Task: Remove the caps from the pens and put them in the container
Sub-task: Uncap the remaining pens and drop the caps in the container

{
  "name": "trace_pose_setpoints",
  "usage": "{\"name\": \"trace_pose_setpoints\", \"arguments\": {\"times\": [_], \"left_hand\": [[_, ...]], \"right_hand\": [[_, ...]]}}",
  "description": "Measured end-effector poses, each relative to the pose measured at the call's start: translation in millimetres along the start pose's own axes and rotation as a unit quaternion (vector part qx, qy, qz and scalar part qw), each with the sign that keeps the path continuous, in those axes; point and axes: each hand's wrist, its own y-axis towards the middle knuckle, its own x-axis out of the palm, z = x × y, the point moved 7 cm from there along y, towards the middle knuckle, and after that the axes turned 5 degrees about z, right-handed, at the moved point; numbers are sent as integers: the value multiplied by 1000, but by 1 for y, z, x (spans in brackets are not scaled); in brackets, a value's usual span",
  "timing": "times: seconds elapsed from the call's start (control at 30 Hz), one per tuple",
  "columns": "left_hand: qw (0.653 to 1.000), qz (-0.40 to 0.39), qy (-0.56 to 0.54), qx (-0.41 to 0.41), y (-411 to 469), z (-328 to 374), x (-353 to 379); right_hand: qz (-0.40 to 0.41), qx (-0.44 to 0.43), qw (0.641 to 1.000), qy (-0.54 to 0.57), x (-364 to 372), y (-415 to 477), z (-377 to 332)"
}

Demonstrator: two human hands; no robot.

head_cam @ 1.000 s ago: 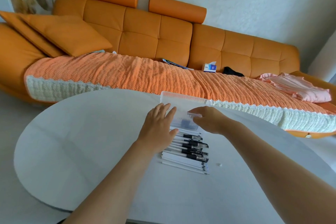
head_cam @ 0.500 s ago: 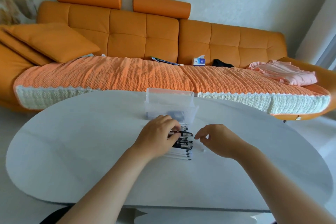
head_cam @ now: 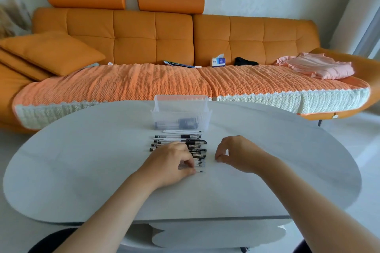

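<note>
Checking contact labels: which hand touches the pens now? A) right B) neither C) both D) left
D: the left hand lies on the pens, fingers curled at the nearest one, while the right hand hangs apart to their right.

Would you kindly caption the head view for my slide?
Left hand pinches the nearest pen; right hand hovers beside; clear container behind.

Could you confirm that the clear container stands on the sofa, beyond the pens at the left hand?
Not quite: the head view shows the clear container standing on the white table, not the sofa, beyond the pens at the left hand.
</note>
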Motion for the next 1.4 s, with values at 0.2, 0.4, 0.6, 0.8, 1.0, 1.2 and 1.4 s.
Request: {"name": "trace_pose_setpoints", "arguments": {"times": [0.2, 0.4, 0.6, 0.8, 1.0, 1.2, 1.4], "left_hand": [[998, 15, 29, 47, 0, 11, 1], [999, 31, -11, -25, 4, 3, -8], [995, 10, -66, -73, 2, -4, -9], [991, 10, -97, -88, 1, -6, -9], [991, 7, -102, -90, 0, -8, -9], [988, 15, -119, -98, 0, -9, -10], [987, 19, -129, -91, 0, -7, -10]], "right_hand": [[33, -9, 998, 54, -7, -1, -13], [60, 8, 987, 151, -17, 0, -15], [78, 4, 979, 188, -21, -4, -22], [77, -6, 976, 204, -21, -5, -32], [75, -6, 974, 212, -19, -5, -39], [100, 0, 971, 215, -13, -3, -38], [105, 0, 973, 203, -8, -1, -37]]}}
